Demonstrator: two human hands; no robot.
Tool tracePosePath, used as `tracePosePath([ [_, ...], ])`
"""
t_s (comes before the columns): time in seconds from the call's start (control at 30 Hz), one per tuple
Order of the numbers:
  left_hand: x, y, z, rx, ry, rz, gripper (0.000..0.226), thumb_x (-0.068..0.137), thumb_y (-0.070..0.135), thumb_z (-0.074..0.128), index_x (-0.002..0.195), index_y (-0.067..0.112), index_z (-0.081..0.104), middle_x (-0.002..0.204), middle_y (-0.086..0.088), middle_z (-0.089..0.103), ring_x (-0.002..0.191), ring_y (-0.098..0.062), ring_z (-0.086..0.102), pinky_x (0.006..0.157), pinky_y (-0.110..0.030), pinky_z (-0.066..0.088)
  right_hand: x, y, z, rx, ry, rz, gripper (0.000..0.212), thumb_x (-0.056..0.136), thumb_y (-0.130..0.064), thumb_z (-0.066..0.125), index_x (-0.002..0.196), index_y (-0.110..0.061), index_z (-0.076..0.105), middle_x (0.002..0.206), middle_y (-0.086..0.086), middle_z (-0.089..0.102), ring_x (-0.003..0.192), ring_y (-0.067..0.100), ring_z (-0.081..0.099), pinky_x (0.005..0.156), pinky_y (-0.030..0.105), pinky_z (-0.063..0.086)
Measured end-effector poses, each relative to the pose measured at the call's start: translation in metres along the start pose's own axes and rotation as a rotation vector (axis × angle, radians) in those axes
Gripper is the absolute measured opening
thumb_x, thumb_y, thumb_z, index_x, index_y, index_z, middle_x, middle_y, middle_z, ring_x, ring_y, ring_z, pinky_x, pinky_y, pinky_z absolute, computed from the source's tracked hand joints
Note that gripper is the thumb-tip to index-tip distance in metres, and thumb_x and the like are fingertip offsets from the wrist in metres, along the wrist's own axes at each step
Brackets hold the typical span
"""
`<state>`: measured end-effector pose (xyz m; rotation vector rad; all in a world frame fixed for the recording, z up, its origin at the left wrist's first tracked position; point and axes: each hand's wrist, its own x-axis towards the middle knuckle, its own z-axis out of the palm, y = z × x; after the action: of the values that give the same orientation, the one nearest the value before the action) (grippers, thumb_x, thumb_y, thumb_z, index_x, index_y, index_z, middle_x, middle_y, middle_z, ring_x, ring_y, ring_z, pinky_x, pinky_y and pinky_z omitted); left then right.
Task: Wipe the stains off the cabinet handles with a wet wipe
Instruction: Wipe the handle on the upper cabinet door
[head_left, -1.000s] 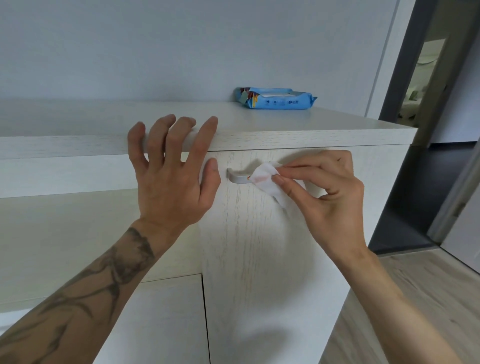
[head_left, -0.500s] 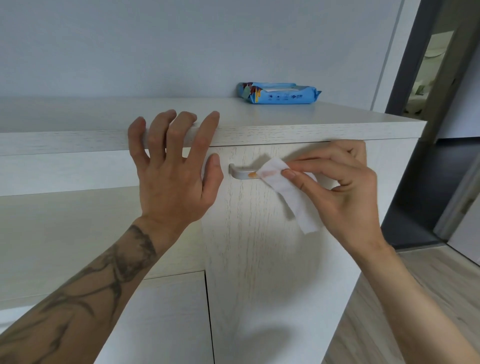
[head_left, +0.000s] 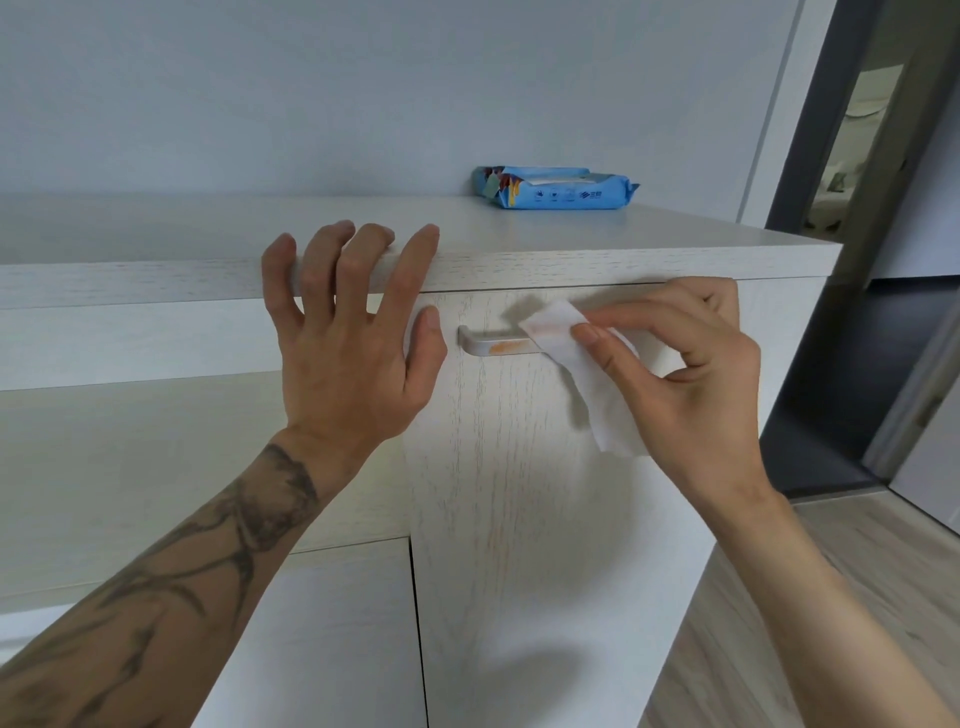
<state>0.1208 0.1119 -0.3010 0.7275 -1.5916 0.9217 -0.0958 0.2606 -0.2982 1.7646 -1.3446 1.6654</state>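
We note our right hand pinching the white wet wipe on the horizontal brushed-metal cabinet handle, orange stain lying leftward of its fingers; left hand splayed open, nearer.

hands: 2 | wipes: 1 | handles: 1 | wipe packs: 1 | cabinet doors: 2

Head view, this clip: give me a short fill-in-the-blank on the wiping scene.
1. The right hand pinches a white wet ____ against the silver metal cabinet handle.
2. The stain showing on that handle is ____ in colour.
3. The left hand rests its fingers over the cabinet's top ____.
4. The blue wipes packet lies on ____ of the cabinet.

Missing: wipe; orange; edge; top
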Motion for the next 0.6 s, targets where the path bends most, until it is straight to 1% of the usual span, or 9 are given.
tracePosePath([
  [0.07, 0.000, 0.000, -0.001, 0.004, -0.001, 0.003, 0.050, 0.106, 0.036, 0.042, 0.149, 0.014, 0.057, 0.140, -0.012, 0.047, 0.137, -0.035, 0.041, 0.124, -0.054, 0.015, 0.003, -0.007, 0.006, -0.016, 0.008, -0.047, 0.013, 0.100, -0.032, 0.072, 0.109, -0.041, 0.070, 0.103, -0.030, 0.066, 0.109, 0.003, 0.047, 0.093, 0.042, 0.044],
  [0.1, 0.000, 0.000, -0.001, 0.002, -0.003, 0.005, 0.051, 0.106, 0.036, 0.042, 0.149, 0.014, 0.057, 0.139, -0.012, 0.047, 0.136, -0.035, 0.041, 0.125, -0.054, 0.014, 0.003, -0.010, 0.011, -0.033, -0.003, -0.076, 0.017, 0.101, -0.029, 0.072, 0.110, -0.043, 0.068, 0.103, -0.032, 0.064, 0.109, 0.000, 0.045, 0.093, 0.046, 0.044],
  [0.17, 0.000, 0.001, -0.002, 0.001, -0.008, 0.005, 0.051, 0.106, 0.036, 0.041, 0.149, 0.014, 0.057, 0.139, -0.011, 0.044, 0.136, -0.035, 0.041, 0.125, -0.053, 0.013, 0.002, -0.015, 0.019, -0.064, -0.014, -0.109, 0.023, 0.101, -0.023, 0.072, 0.109, -0.044, 0.066, 0.104, -0.034, 0.060, 0.108, 0.000, 0.044, 0.091, 0.052, 0.044],
  [0.2, 0.000, 0.001, -0.002, 0.003, -0.007, 0.004, 0.051, 0.106, 0.037, 0.040, 0.149, 0.014, 0.057, 0.139, -0.010, 0.044, 0.136, -0.035, 0.041, 0.125, -0.053, 0.013, 0.000, -0.015, 0.022, -0.072, -0.006, -0.112, 0.023, 0.101, -0.021, 0.072, 0.108, -0.042, 0.068, 0.104, -0.034, 0.059, 0.108, 0.003, 0.045, 0.091, 0.052, 0.043],
  [0.27, 0.000, 0.002, -0.002, 0.005, -0.003, 0.003, 0.051, 0.107, 0.037, 0.040, 0.149, 0.014, 0.057, 0.139, -0.011, 0.047, 0.136, -0.035, 0.041, 0.125, -0.052, 0.013, -0.005, -0.014, 0.025, -0.091, 0.022, -0.137, 0.016, 0.099, -0.020, 0.073, 0.104, -0.034, 0.076, 0.103, -0.030, 0.063, 0.108, 0.007, 0.048, 0.093, 0.051, 0.040],
  [0.33, 0.000, 0.001, -0.001, 0.005, 0.000, 0.004, 0.051, 0.106, 0.037, 0.041, 0.149, 0.014, 0.057, 0.138, -0.013, 0.050, 0.136, -0.035, 0.042, 0.125, -0.053, 0.014, -0.009, -0.012, 0.025, -0.112, 0.047, -0.175, 0.011, 0.097, -0.024, 0.072, 0.102, -0.027, 0.081, 0.102, -0.022, 0.068, 0.108, 0.011, 0.050, 0.094, 0.049, 0.037],
  [0.4, 0.000, 0.000, 0.000, 0.007, -0.001, 0.002, 0.051, 0.106, 0.037, 0.041, 0.149, 0.015, 0.057, 0.139, -0.012, 0.049, 0.136, -0.035, 0.041, 0.125, -0.053, 0.014, -0.010, -0.011, 0.024, -0.116, 0.054, -0.199, 0.011, 0.097, -0.027, 0.073, 0.103, -0.025, 0.082, 0.102, -0.018, 0.071, 0.107, 0.012, 0.051, 0.094, 0.048, 0.036],
  [0.5, -0.001, 0.000, 0.001, 0.008, 0.001, 0.002, 0.051, 0.105, 0.037, 0.043, 0.149, 0.015, 0.057, 0.139, -0.013, 0.050, 0.137, -0.035, 0.041, 0.125, -0.054, 0.015, -0.007, -0.012, 0.027, -0.108, 0.057, -0.230, 0.011, 0.096, -0.029, 0.078, 0.106, -0.025, 0.083, 0.101, -0.018, 0.071, 0.106, 0.011, 0.049, 0.092, 0.049, 0.037],
  [0.6, -0.001, -0.001, 0.003, 0.006, -0.003, 0.005, 0.051, 0.104, 0.037, 0.044, 0.150, 0.017, 0.054, 0.140, -0.010, 0.046, 0.138, -0.034, 0.041, 0.125, -0.056, 0.016, -0.004, -0.018, 0.036, -0.057, 0.035, -0.221, 0.012, 0.095, -0.029, 0.078, 0.106, -0.025, 0.083, 0.100, -0.018, 0.071, 0.105, 0.011, 0.050, 0.093, 0.045, 0.036],
])
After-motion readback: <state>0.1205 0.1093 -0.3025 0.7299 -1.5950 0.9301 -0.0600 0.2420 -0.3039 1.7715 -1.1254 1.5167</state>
